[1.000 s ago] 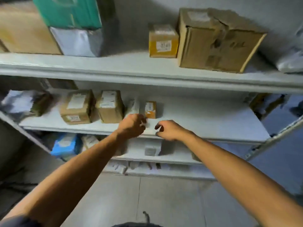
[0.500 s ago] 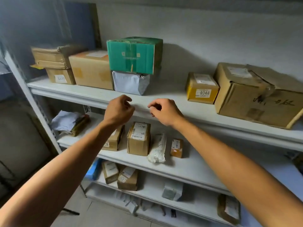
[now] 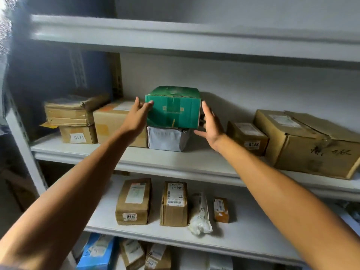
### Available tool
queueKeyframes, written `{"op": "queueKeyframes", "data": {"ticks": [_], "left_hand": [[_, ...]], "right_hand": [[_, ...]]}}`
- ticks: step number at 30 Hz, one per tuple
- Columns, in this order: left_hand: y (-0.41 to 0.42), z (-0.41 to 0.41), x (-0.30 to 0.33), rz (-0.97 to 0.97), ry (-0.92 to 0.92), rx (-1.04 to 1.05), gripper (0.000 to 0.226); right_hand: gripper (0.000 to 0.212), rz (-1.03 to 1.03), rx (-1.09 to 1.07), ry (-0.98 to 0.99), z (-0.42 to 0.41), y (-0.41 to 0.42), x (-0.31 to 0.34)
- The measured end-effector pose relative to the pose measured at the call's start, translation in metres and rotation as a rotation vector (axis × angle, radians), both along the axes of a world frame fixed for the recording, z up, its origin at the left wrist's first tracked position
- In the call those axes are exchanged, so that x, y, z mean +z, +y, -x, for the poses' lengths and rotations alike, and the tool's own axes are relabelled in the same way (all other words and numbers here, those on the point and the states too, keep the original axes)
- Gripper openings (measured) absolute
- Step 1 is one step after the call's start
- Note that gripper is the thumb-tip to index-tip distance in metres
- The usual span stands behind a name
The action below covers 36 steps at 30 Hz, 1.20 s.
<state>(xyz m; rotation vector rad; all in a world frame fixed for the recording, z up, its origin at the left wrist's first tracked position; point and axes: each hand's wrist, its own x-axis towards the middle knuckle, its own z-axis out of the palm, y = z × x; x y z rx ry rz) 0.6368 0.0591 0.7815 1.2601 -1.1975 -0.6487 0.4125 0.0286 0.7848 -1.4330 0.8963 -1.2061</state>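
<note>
1. White metal shelving (image 3: 175,164) fills the frame, its boards crossing from left to right in front of a pale wall.
2. At the right edge of the middle board lies a large creased carton (image 3: 311,149) with dark handwriting on its front.
3. Centre frame, the green box (image 3: 173,112) sits on top of a grey parcel (image 3: 167,141) on that same board, with a tan carton (image 3: 113,121) just to its left.
4. The left hand (image 3: 136,117) is flat with its fingers straight, and the fingertips touch the green box's upper left corner.
5. The right hand (image 3: 211,127) is spread wide just beside the box's right face; whether it touches the box cannot be told.
6. A small box labelled 0346 (image 3: 247,137) stands right of that hand.
</note>
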Motion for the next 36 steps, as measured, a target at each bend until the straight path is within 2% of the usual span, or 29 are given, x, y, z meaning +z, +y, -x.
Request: {"op": "queueKeyframes", "data": {"ticks": [3, 4, 6, 7, 9, 10, 12, 14, 15, 17, 20, 22, 25, 27, 30, 32, 34, 36], "left_hand": [[-0.001, -0.013, 0.003, 0.024, -0.018, -0.039, 0.055], [0.0, -0.015, 0.005, 0.024, 0.003, -0.046, 0.061], [0.003, -0.017, 0.01, 0.015, 0.105, -0.054, 0.079], [0.004, -0.017, 0.011, 0.002, 0.173, -0.063, 0.079], [0.005, -0.021, 0.009, -0.043, 0.267, -0.065, 0.072], [0.008, -0.023, 0.007, -0.086, 0.288, -0.09, 0.071], [0.014, -0.028, 0.0, -0.201, 0.294, -0.188, 0.07], [0.022, -0.033, -0.008, -0.28, 0.348, -0.305, 0.056], [0.029, -0.036, -0.011, -0.305, 0.37, -0.348, 0.049], [0.038, -0.042, -0.019, -0.339, 0.37, -0.421, 0.05], [0.047, -0.057, -0.035, -0.364, 0.236, -0.532, 0.081], [0.055, -0.062, -0.044, -0.382, 0.099, -0.569, 0.104], [0.067, -0.056, -0.06, -0.452, -0.014, -0.583, 0.115], [0.073, -0.055, -0.075, -0.472, -0.079, -0.616, 0.113], [0.084, -0.05, -0.096, -0.446, -0.161, -0.759, 0.079], [0.093, -0.042, -0.112, -0.391, -0.232, -0.803, 0.069], [0.101, -0.033, -0.129, -0.307, -0.362, -0.678, 0.068], [0.112, -0.028, -0.139, -0.132, -0.5, -0.49, 0.059]], "right_hand": [[0.058, 0.055, -0.069, 0.027, -0.008, 0.006, 0.0], [0.062, 0.056, -0.113, 0.022, -0.008, 0.009, 0.0], [0.096, -0.014, -0.214, -0.03, -0.003, 0.006, -0.006], [0.114, -0.064, -0.254, -0.075, 0.001, 0.001, -0.009], [0.125, -0.161, -0.26, -0.136, 0.007, -0.006, -0.014], [0.119, -0.206, -0.214, -0.134, 0.009, -0.002, -0.015], [0.089, -0.239, -0.068, -0.108, 0.009, 0.011, -0.014], [0.066, -0.261, 0.017, -0.088, 0.016, 0.011, -0.018], [0.063, -0.279, 0.074, -0.097, 0.021, 0.012, -0.019], [0.074, -0.296, 0.235, -0.085, 0.036, 0.013, -0.021], [0.098, -0.299, 0.366, 0.023, 0.056, 0.013, -0.034], [0.105, -0.309, 0.331, 0.081, 0.062, 0.014, -0.046], [0.112, -0.244, 0.279, 0.216, 0.071, 0.02, -0.063], [0.107, -0.209, 0.305, 0.326, 0.076, 0.03, -0.072], [0.089, -0.107, 0.334, 0.389, 0.087, 0.043, -0.083], [0.073, 0.039, 0.353, 0.46, 0.094, 0.057, -0.086], [0.082, 0.134, 0.328, 0.609, 0.098, 0.069, -0.09], [0.098, 0.193, 0.289, 0.735, 0.105, 0.073, -0.107]]}}
